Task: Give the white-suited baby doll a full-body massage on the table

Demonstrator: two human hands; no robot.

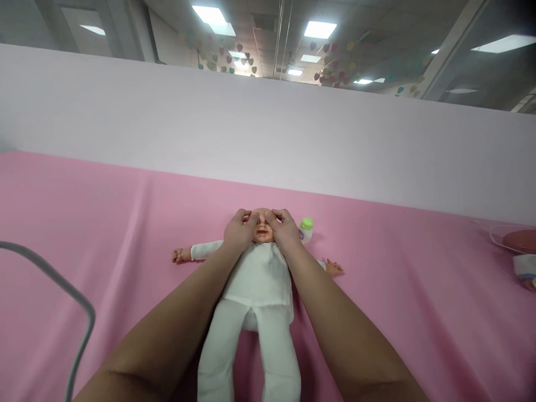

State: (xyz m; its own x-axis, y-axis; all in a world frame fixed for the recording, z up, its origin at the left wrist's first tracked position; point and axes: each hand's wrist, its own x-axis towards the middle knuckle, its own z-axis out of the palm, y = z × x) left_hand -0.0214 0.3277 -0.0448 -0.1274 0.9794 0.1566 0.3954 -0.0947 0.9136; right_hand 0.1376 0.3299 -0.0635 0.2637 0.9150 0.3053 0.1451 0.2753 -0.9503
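A baby doll (258, 273) in a white top and white trousers lies on its back, arms spread to both sides. My left hand (242, 230) cups one side of its head, the thumb resting over the eye area. On the other side, my right hand (285, 229) holds the head in the same way, its thumb close to the nose bridge. Mouth and chin show between the hands; the eyes are covered. Just beyond my right hand stands a small white bottle (306, 230) with a green cap, partly hidden by that hand.
A pink sheet (125, 223) with folds covers the surface, ending at a white wall (268, 134) with glass above. A grey cable (62, 285) curves in at the left. At the right edge are a clear tray (498, 237) with a brown round thing and a white-blue item (525, 267).
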